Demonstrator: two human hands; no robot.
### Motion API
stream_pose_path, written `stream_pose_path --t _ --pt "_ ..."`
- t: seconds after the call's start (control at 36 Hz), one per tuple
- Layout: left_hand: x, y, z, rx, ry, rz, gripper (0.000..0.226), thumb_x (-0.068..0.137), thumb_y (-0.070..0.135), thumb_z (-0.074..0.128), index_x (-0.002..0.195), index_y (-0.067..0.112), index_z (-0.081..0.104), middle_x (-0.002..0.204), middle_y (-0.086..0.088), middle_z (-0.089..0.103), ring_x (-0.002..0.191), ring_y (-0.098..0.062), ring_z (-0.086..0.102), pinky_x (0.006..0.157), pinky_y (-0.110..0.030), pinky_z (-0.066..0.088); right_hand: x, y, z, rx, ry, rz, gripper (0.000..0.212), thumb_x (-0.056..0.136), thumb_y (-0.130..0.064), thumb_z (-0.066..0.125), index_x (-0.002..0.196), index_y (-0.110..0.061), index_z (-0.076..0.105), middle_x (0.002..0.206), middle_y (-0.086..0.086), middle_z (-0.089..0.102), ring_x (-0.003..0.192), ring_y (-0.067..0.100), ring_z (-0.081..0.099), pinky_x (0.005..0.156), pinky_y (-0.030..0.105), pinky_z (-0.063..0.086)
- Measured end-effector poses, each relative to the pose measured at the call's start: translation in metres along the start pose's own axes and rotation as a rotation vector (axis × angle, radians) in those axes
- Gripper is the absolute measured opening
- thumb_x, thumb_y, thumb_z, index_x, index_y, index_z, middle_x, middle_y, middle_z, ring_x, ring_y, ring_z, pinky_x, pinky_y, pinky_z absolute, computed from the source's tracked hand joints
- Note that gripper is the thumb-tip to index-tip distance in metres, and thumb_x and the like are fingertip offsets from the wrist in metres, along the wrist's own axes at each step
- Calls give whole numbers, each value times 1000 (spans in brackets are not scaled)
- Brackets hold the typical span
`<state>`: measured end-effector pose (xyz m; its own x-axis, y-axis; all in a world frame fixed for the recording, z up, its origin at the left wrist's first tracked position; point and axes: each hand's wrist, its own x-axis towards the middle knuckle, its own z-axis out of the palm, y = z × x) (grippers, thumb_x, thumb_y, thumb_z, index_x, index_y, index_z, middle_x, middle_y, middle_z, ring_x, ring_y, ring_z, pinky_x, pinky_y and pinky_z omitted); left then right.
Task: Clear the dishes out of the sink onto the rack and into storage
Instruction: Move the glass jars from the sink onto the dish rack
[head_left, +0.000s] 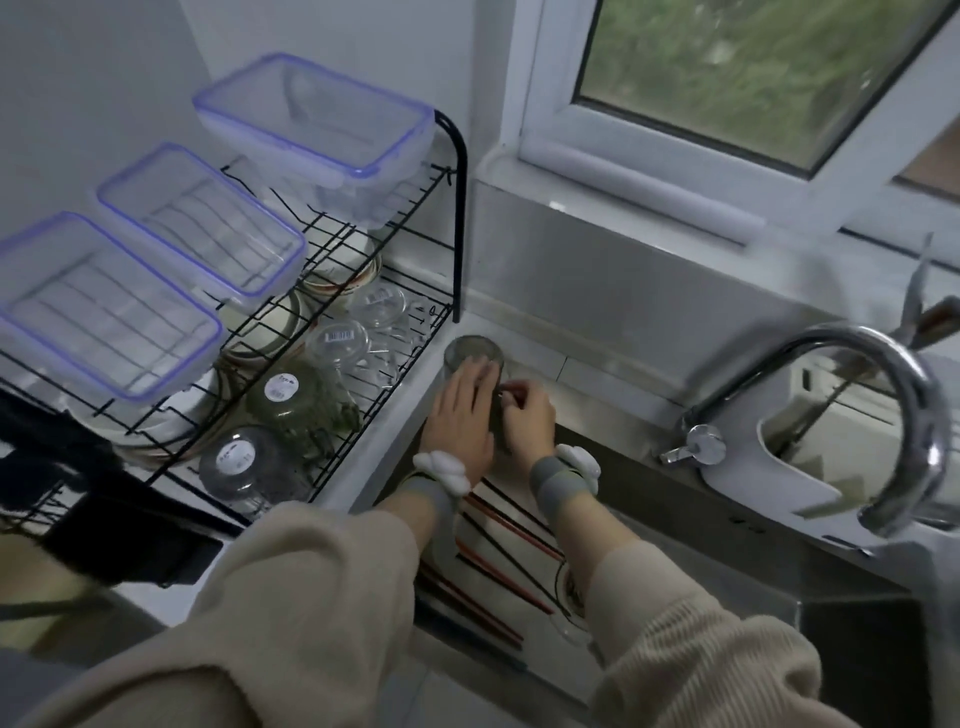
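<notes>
A clear drinking glass is held over the sink's far left corner, its base toward the wall. My left hand wraps its side and my right hand grips it from the right, fingers curled, with something thin and reddish at the fingertips. Below my wrists, several red and black chopsticks lie in the steel sink. The black wire rack stands to the left, its lower shelf carrying upturned glasses and stacked bowls.
Three clear plastic containers with blue rims sit on the rack's top shelf. A curved chrome tap rises at the right, beside a white holder. A window and its sill run behind the sink.
</notes>
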<state>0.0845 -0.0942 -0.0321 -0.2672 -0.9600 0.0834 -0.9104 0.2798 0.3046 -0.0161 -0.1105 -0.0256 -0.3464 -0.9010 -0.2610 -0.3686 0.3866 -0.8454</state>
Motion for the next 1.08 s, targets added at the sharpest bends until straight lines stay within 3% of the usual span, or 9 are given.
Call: stream_pose_path --t 0.11,0.17,0.31,0.5,0.58,0.69,0.89,1.08 --pt "11 8 -20 49 115 -10 78 94 20 37 153 16 -14 161 -2 -17 149 -20 -13 119 -33 -1 6 -35 -7 52 45 -95 21 95 -3 50 112 -2 61 111 15 66 105 28 60 92 37 48" --pt "20 8 -31 90 154 -3 80 95 22 36 149 14 -23 157 -3 -26 148 -21 -18 120 -36 -1 12 -52 -10 65 64 -144 20 95 -1 49 112 -2 60 111 14 65 104 26 60 87 31 46" --pt "43 0 -59 103 202 -21 93 86 19 50 152 13 -15 162 -5 -15 146 -18 -19 117 -35 -9 31 -89 -9 88 97 -235 21 93 1 51 112 0 60 111 16 65 102 24 58 84 25 41" --pt "65 -9 -78 75 271 -182 78 94 21 39 153 15 -11 162 -2 -16 148 -18 -16 121 -34 -3 62 -119 14 108 -23 -266 19 94 -3 52 111 -6 60 103 7 62 96 17 56 85 29 46" --pt "70 -14 -81 101 240 -211 80 95 22 39 152 14 -16 161 -3 -19 148 -19 -17 121 -33 -4 72 -121 24 117 -46 -265 20 93 2 50 109 -4 60 97 5 60 94 18 56 84 32 49" --pt "80 -28 -77 106 198 -259 84 94 26 44 152 12 -16 161 -5 -17 149 -18 -14 119 -33 -6 88 -121 40 101 -93 -245 20 92 2 51 109 -1 61 106 17 65 95 20 58 88 33 48" --pt "90 -45 -65 123 104 -351 82 92 31 46 154 12 -4 163 -9 -4 150 -21 -2 119 -37 4 105 -111 60 46 -183 -202 23 92 4 47 112 1 59 112 21 63 100 28 58 92 40 48" --pt "96 -47 -60 224 -7 -366 83 93 37 47 154 10 -4 162 -14 0 149 -26 0 120 -42 2 120 -103 68 -34 -251 -192 29 91 9 42 116 4 55 102 9 54 97 19 49 91 35 44"
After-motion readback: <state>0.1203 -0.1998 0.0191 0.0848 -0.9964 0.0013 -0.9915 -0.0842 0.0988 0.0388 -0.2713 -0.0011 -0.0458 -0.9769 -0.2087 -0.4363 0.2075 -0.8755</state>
